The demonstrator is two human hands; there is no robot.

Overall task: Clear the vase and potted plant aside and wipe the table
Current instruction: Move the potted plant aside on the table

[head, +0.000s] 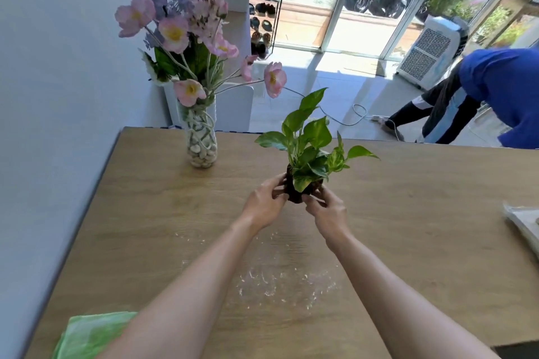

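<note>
A small potted plant (pixel 310 151) with green leaves and a dark pot is near the middle of the wooden table (pixel 423 213). My left hand (pixel 267 201) grips the pot's left side and my right hand (pixel 328 213) grips its right side; the pot is mostly hidden by my fingers. I cannot tell whether it rests on the table or is lifted. A clear glass vase (pixel 201 140), filled with pale pebbles and holding pink and purple flowers, stands at the table's far left. White crumbs (pixel 277 280) are scattered on the tabletop between my forearms. A green cloth (pixel 90 335) lies at the near left corner.
A pale wall runs along the table's left edge. A whitish packet (pixel 525 224) lies at the right edge of the table. Beyond the far edge a person in blue (pixel 495 96) bends over, near a white cooler (pixel 431 52), a floor cable and a shoe rack (pixel 262 17).
</note>
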